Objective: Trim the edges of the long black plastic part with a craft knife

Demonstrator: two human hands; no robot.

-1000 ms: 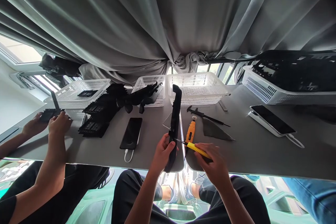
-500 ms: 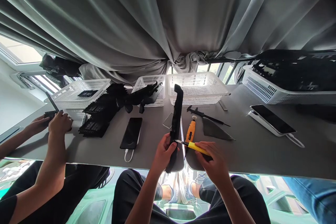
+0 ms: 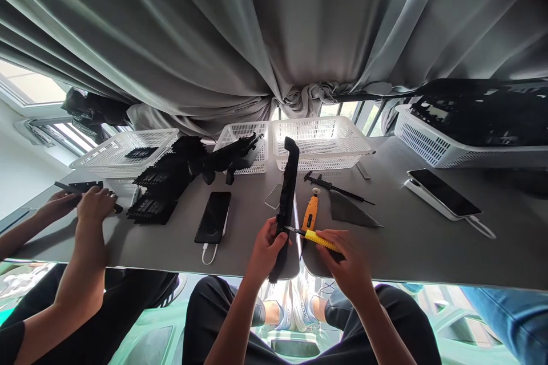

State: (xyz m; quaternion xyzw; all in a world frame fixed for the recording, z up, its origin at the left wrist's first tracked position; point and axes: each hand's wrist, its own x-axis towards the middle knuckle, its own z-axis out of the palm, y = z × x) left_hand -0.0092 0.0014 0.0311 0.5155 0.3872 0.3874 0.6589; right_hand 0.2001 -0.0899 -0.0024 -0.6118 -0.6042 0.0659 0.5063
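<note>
My left hand (image 3: 268,248) is closed around the lower part of a long black plastic part (image 3: 290,182), which stands nearly upright with a hooked top end. In my right hand (image 3: 345,254) is a yellow utility knife (image 3: 321,239). Its blade points left and meets the edge of the black part beside my left thumb. Just behind the knife lies an orange rotary tool (image 3: 310,214) with a small disc on its tip. Black calipers (image 3: 338,187) and a dark triangular sheet (image 3: 353,211) rest beyond my right hand.
White baskets (image 3: 323,162) line the back of the table, one at right heaped with black parts (image 3: 479,120). Stacked black grilles (image 3: 156,194) and a phone (image 3: 213,218) lie left; another phone (image 3: 445,191) lies right. At far left a co-worker's hands (image 3: 94,202) handle a black piece.
My hands, the knife and the black part hold almost the same place. At far left, the co-worker's thin dark tool has tipped down from steep to nearly flat.
</note>
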